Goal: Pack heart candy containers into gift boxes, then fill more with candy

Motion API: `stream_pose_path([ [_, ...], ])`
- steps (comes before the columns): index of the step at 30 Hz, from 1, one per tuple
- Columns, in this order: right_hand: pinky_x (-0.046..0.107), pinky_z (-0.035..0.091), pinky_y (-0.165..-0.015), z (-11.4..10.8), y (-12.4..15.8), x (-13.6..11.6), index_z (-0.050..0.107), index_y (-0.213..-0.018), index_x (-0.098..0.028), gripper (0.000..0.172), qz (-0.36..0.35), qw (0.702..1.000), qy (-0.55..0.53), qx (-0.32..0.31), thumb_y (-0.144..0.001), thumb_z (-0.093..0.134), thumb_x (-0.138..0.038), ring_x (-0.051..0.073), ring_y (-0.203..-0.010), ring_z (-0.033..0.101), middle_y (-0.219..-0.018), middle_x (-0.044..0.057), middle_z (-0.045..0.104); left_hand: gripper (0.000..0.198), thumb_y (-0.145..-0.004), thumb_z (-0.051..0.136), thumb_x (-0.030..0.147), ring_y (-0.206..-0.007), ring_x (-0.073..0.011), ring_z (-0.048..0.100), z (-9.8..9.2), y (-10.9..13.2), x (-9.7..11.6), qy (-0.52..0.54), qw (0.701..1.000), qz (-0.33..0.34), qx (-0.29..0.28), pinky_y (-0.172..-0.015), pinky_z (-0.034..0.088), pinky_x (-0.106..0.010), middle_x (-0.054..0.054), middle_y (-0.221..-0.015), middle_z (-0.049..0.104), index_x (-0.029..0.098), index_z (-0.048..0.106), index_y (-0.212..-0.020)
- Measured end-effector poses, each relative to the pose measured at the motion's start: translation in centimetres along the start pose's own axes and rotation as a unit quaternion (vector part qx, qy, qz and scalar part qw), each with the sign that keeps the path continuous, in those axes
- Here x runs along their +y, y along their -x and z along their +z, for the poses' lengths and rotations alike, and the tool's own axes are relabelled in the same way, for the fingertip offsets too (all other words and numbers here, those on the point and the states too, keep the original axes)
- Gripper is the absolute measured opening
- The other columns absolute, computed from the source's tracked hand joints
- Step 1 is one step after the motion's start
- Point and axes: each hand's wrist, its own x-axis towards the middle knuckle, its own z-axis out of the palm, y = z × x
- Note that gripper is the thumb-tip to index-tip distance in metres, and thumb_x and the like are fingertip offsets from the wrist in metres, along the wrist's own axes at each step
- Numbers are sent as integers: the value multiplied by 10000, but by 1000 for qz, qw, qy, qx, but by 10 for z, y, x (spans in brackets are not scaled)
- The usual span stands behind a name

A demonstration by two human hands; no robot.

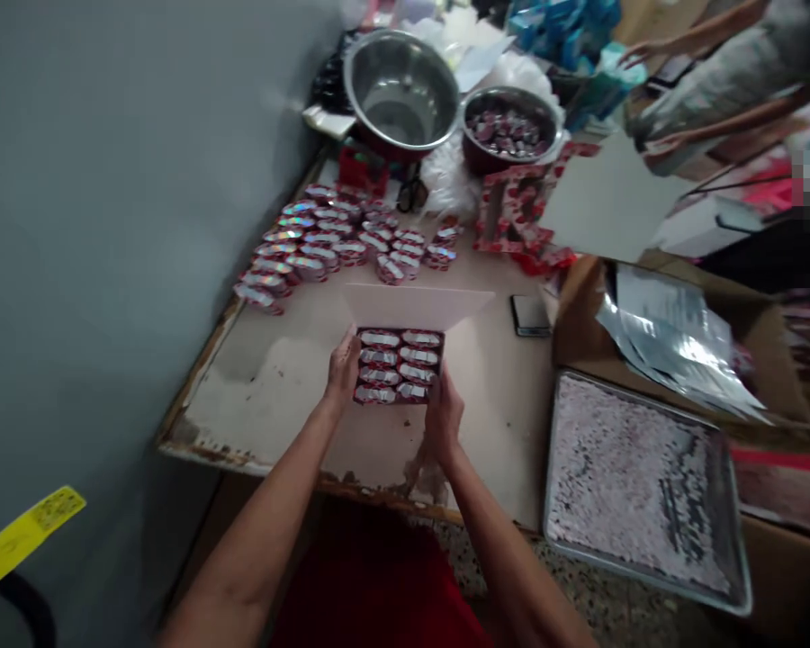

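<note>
A small box (418,308) with its pale lid flap raised at the back sits near the front of the worktable. Two columns of wrapped red-and-silver packets (379,357) fill it. My left hand (343,367) grips the box's left side, fingers closed against the wall. On the opposite side my right hand (445,409) holds the right wall, its fingertips partly hidden. Beyond the box stand rows of similar wrapped packets (320,238), several of them with shiny rainbow tops.
A large steel bowl (401,94) and a smaller bowl (509,126) of packets stand at the back. A phone-like dark object (530,315) lies right. A metal tray (621,477), a carton (681,333) with silver sheets and a co-worker's arm (735,117) are farther right.
</note>
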Motion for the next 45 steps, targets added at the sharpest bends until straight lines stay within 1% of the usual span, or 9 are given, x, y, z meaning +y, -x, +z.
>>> stream_pose_path([
  [5, 495, 480, -1149, -40, -20, 53, 535, -1550, -208, 648, 75, 996, -48, 27, -1027, 397, -566, 284, -1372, 610, -1492, 124, 630, 774, -842, 678, 752, -1507, -323, 457, 72, -24, -9, -14, 1000, -16, -18, -1287, 316, -477, -128, -1483, 628, 215, 655, -1399],
  [13, 501, 528, -1089, -49, -57, 97, 458, -1597, -213, 734, 113, 958, -265, -10, -1002, 462, -642, 274, -1375, 597, -1603, 169, 504, 696, -907, 665, 670, -1445, -272, 538, 42, 11, -26, -29, 998, 36, 31, -1236, 413, -405, -135, -1574, 538, 242, 615, -1453],
  [22, 484, 254, -1296, -20, -68, 96, 598, -1481, -332, 488, -38, 987, -153, -18, -1042, 464, -498, 240, -1526, 401, -1619, 34, 501, 508, -979, 593, 588, -1494, -287, 442, 58, 9, -33, -232, 956, 173, -52, -1321, 238, -502, -69, -1557, 547, 305, 673, -1393],
  [27, 513, 463, -1133, -34, -79, 94, 255, -1667, -272, 811, 72, 977, -196, -43, -956, 558, -517, 288, -1336, 570, -1659, 168, 396, 785, -778, 818, 499, -1320, -276, 577, 53, -13, -26, -130, 989, 69, -6, -1128, 499, -454, -133, -1470, 521, 293, 539, -1483],
  [31, 456, 560, -964, -55, -120, 108, 260, -1662, -295, 1046, 53, 963, -208, -165, -777, 786, -479, 297, -1233, 610, -1593, 184, 455, 978, -549, 942, 358, -1271, -291, 608, 45, -52, -6, -85, 987, 10, -134, -987, 582, -393, -123, -1414, 574, 280, 541, -1437],
  [35, 436, 554, -959, -76, -156, 117, 698, -1357, -297, 586, -99, 966, -72, -227, -801, 808, -444, 282, -1189, 621, -1340, 92, 633, 557, -652, 894, 433, -1133, -289, 682, 30, -79, 13, -197, 936, 62, -286, -994, 590, -438, -120, -1289, 657, 203, 747, -1137],
  [38, 509, 487, -1097, -93, -158, 102, 743, -1305, -261, 396, -229, 943, 92, -224, -920, 715, -346, 308, -1273, 585, -1375, 131, 629, 357, -819, 766, 435, -1291, -307, 615, 20, -85, 32, -343, 860, 202, -318, -1166, 480, -507, -107, -1347, 654, 240, 788, -1117],
  [42, 530, 359, -1235, -109, -129, 65, 677, -1357, -122, 419, -375, 848, 224, -302, -957, 584, -208, 330, -1418, 493, -1501, 201, 562, 426, -960, 528, 279, -1554, -317, 357, 28, -73, 51, -494, 704, 287, -422, -1278, 313, -552, -104, -1535, 555, 229, 694, -1349],
  [45, 564, 335, -1245, -104, -95, 55, 577, -1427, -8, 627, -382, 829, 257, -317, -977, 592, -445, 395, -1447, 463, -1518, 288, 522, 523, -1009, 482, 326, -1579, -341, 307, 45, -40, 41, -549, 656, 286, -432, -1290, 258, -566, -171, -1620, 449, 187, 563, -1506],
])
